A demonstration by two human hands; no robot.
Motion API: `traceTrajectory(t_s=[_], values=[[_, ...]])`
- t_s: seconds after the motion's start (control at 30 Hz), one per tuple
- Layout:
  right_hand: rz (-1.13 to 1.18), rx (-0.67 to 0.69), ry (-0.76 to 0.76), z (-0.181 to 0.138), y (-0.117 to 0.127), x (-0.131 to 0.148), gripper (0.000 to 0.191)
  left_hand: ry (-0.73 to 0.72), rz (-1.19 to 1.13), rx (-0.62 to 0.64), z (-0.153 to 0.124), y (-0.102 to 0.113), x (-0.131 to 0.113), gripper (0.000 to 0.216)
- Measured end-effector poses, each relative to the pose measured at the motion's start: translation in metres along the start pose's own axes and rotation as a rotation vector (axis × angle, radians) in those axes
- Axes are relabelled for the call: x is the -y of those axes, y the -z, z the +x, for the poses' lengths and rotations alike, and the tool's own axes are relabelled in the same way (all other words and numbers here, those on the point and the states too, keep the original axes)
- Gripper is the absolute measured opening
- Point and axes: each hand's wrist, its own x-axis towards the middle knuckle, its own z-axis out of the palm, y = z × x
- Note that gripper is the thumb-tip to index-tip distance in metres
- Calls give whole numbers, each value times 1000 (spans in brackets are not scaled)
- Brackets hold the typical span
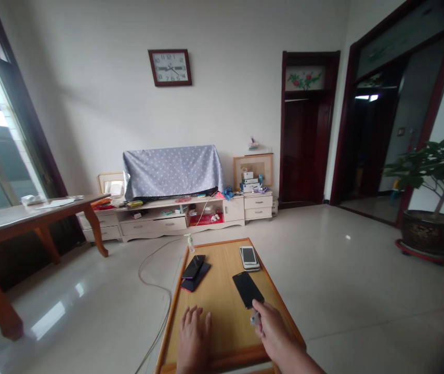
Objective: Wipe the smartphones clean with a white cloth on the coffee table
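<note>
My left hand [193, 335] lies flat, fingers stretched out, on the low wooden table [222, 332] near its front edge. My right hand [271, 327] is closed in a pinch on a small pale object [253, 318] that I cannot make out, just below a black phone [247, 289] lying face up. Two dark phones [194, 271] are stacked at the table's left. Two white phones [249, 257] are stacked at the far right corner.
A small bottle [190, 243] stands on the floor beyond the table, with a white cable [155, 285] looping across the tiles. A TV cabinet [175, 215] with a cloth-covered screen lines the wall. A wooden desk [30, 223] stands left, a potted plant [436, 208] right.
</note>
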Motion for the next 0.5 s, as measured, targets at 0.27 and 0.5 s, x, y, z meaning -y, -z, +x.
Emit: traceTrajectory(t_s=[0.27,0.5], values=[[50,-150,17,97,-9,13,32,-228,397,-85,4,-23,49,47],[23,-211,-60,147,-20,12,29,-293,496,-17,19,-28,72,42]])
